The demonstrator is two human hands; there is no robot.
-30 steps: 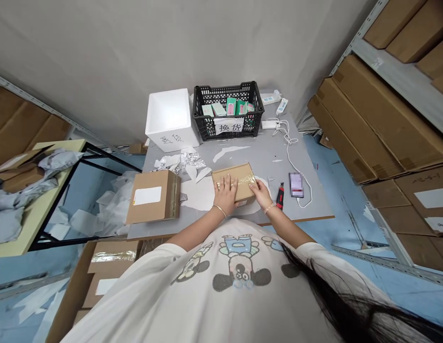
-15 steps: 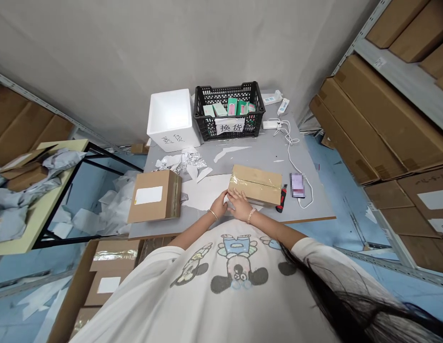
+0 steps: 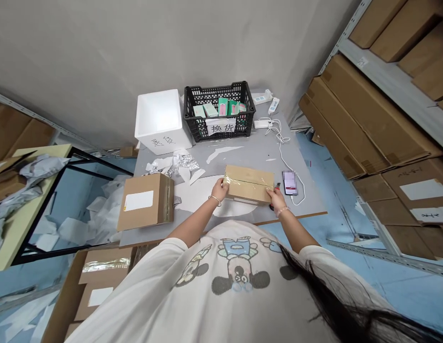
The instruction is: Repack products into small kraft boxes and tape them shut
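A brown cardboard box (image 3: 248, 185) with shiny tape along its top is in front of me, over the grey table (image 3: 257, 155). My left hand (image 3: 220, 190) grips its left end, and my right hand (image 3: 276, 199) grips its right front corner. Beside and partly behind my right hand lies a red and black cutter (image 3: 277, 186). A phone (image 3: 289, 183) on a white cable is farther right. To the left stands a second cardboard box (image 3: 141, 200) with a white label.
Behind are a white foam box (image 3: 164, 128) and a black crate (image 3: 219, 128) holding small green and white packs. Torn packaging (image 3: 178, 163) lies on the table. Cartons (image 3: 378, 119) fill the right shelf; a yellowish table (image 3: 9, 243) stands left.
My hands have moved apart from the box's left front corner. My right hand has gone to the right end, and both now grip the box. The view has shifted slightly right.
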